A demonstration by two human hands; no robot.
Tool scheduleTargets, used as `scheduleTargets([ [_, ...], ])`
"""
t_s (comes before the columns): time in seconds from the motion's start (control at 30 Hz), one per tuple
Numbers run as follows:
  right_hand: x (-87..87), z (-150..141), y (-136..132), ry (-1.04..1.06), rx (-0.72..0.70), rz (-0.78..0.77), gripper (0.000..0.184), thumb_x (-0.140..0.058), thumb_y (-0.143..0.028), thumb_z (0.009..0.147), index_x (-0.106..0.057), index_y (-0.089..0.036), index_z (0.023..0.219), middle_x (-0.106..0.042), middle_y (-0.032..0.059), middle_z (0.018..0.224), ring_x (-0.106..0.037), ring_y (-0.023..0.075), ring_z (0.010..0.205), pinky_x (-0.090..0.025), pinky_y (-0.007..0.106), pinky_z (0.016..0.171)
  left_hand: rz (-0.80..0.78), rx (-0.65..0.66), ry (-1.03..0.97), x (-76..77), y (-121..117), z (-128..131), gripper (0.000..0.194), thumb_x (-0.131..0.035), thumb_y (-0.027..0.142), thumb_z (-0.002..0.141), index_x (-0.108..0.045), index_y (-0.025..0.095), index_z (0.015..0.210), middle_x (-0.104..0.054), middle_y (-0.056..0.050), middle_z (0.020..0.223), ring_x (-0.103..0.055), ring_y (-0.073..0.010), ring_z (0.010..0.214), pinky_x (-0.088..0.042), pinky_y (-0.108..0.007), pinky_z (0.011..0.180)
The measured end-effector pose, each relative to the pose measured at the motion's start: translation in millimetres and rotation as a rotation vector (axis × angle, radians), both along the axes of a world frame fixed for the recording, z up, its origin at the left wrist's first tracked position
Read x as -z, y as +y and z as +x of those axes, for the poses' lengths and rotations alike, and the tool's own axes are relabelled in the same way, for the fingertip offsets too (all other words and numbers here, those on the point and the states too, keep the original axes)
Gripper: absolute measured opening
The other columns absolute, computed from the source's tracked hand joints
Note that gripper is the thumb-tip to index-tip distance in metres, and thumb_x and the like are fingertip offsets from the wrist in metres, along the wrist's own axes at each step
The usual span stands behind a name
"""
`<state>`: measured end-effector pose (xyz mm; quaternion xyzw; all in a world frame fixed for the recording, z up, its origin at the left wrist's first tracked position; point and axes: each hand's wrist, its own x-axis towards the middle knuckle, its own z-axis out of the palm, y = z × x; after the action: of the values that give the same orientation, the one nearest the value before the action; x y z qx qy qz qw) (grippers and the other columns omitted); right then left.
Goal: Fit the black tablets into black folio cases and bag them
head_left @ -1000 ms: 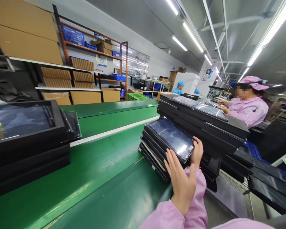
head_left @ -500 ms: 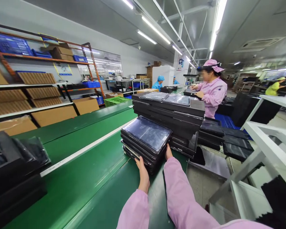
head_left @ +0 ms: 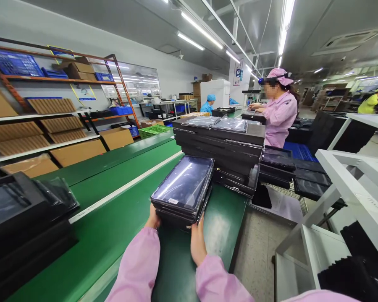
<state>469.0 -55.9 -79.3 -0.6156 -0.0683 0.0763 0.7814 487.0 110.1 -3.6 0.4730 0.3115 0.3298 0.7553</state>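
Note:
A stack of tablets (head_left: 184,184) with dark glossy screens and clear wrapping is between my hands above the green conveyor belt (head_left: 225,220). My left hand (head_left: 153,218) grips its near left corner, the fingers partly hidden underneath and behind. At the near right corner my right hand (head_left: 198,240) is closed on the same stack, its fingertips out of sight. Whether the stack rests on the belt or is slightly lifted, I cannot tell. Just beyond it stands a tall pile of black foam trays (head_left: 220,144), with wrapped tablets (head_left: 229,124) lying on top.
More black trays with wrapped screens (head_left: 25,209) stand at the left. A white metal frame (head_left: 349,180) is close on the right. A co-worker in pink (head_left: 279,113) works beyond the tray pile. Shelves with cartons and blue crates (head_left: 15,63) line the left wall.
The tablet stack has turned and shifted slightly left. My left hand has gone from its front edge to the left corner, and my right hand has come nearer, to the front right corner.

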Motion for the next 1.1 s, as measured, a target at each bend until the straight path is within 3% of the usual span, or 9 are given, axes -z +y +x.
scheduleTargets([
  [0.07, 1.6, -11, -1, 0.002, -0.005, -0.004, 0.092, -0.057, -0.075, 0.08, -0.049, -0.015, 0.149, -0.038, 0.011, 0.162, -0.023, 0.03, 0.154, -0.014, 0.047, 0.126, 0.014, -0.096, -0.043, -5.6, 1, -3, 0.041, -0.064, 0.059, 0.07, -0.051, 0.021, 0.061, -0.05, 0.005, 0.048, -0.049, -0.014, 0.052, -0.045, -0.027, 0.056],
  [0.17, -1.2, 5, -17, -0.006, 0.022, 0.005, 0.083, -0.065, -0.07, 0.077, -0.06, -0.016, 0.14, -0.05, 0.0125, 0.154, -0.035, 0.0319, 0.149, -0.018, 0.046, 0.126, 0.057, -0.214, -0.119, -12.6, -8, -11, 0.047, -0.05, 0.067, 0.076, -0.056, 0.021, 0.07, -0.054, 0.002, 0.056, -0.053, -0.016, 0.056, -0.042, -0.027, 0.055],
  [0.33, -26.9, 83, -39, -0.036, 0.189, 0.055, 0.057, -0.06, -0.057, 0.092, -0.056, -0.028, 0.141, -0.044, 0.0057, 0.158, -0.032, 0.0276, 0.15, -0.021, 0.049, 0.125, 0.318, -0.312, -0.278, -36.4, -25, -21, 0.057, -0.047, 0.069, 0.074, -0.068, 0.02, 0.096, -0.073, -0.01, 0.101, -0.066, -0.0231, 0.094, -0.05, -0.032, 0.082],
  [0.4, -42.7, 114, -35, -0.06, 0.229, 0.088, 0.047, -0.061, -0.046, 0.097, -0.056, -0.024, 0.138, -0.047, 0.0101, 0.154, -0.043, 0.0319, 0.142, -0.031, 0.058, 0.118, 0.464, -0.271, -0.227, -49.4, -27, -18, 0.055, -0.048, 0.067, 0.074, -0.071, 0.019, 0.089, -0.075, -0.011, 0.102, -0.066, -0.026, 0.098, -0.049, -0.036, 0.089],
  [0.47, -60.0, 139, -28, -0.088, 0.252, 0.125, 0.041, -0.062, -0.04, 0.098, -0.058, -0.021, 0.134, -0.05, 0.0112, 0.149, -0.05, 0.0321, 0.134, -0.038, 0.059, 0.112, 0.512, -0.255, -0.134, -60.3, -24, -13, 0.05, -0.048, 0.063, 0.075, -0.072, 0.019, 0.078, -0.076, -0.011, 0.094, -0.067, -0.0275, 0.092, -0.05, -0.039, 0.089],
  [0.63, -101.6, 176, -16, -0.223, 0.245, 0.218, 0.039, -0.061, -0.04, 0.099, -0.059, -0.019, 0.131, -0.058, 0.011, 0.139, -0.057, 0.0301, 0.127, -0.044, 0.057, 0.107, 0.425, -0.295, -0.065, -70.0, -17, -3, 0.034, -0.055, 0.048, 0.067, -0.073, 0.019, 0.067, -0.075, -0.008, 0.081, -0.066, -0.025, 0.081, -0.05, -0.037, 0.078],
  [0.73, -115.9, 185, -12, -0.296, 0.227, 0.229, 0.034, -0.061, -0.04, 0.099, -0.063, -0.018, 0.124, -0.062, 0.0102, 0.135, -0.059, 0.0284, 0.123, -0.045, 0.055, 0.106, 0.38, -0.317, -0.055, -68.1, -17, -1, 0.034, -0.055, 0.046, 0.067, -0.074, 0.018, 0.066, -0.073, -0.007, 0.076, -0.064, -0.0227, 0.074, -0.048, -0.035, 0.07],
  [1.0, -117.7, 185, -7, -0.324, 0.242, 0.187, 0.029, -0.061, -0.037, 0.099, -0.065, -0.018, 0.122, -0.061, 0.0098, 0.136, -0.059, 0.028, 0.124, -0.046, 0.054, 0.106, 0.233, -0.324, 0.015, -78.6, -18, 7, 0.049, -0.055, 0.059, 0.068, -0.074, 0.013, 0.073, -0.068, -0.006, 0.07, -0.059, -0.0191, 0.065, -0.047, -0.033, 0.064],
  [1.1, -110.5, 184, -14, -0.294, 0.234, 0.18, 0.032, -0.061, -0.037, 0.099, -0.063, -0.019, 0.125, -0.06, 0.0101, 0.138, -0.058, 0.0285, 0.125, -0.045, 0.054, 0.106, 0.236, -0.349, 0.046, -69.9, -20, -1, 0.058, -0.046, 0.061, 0.076, -0.073, 0.012, 0.091, -0.073, -0.011, 0.091, -0.067, -0.0264, 0.086, -0.053, -0.039, 0.082],
])
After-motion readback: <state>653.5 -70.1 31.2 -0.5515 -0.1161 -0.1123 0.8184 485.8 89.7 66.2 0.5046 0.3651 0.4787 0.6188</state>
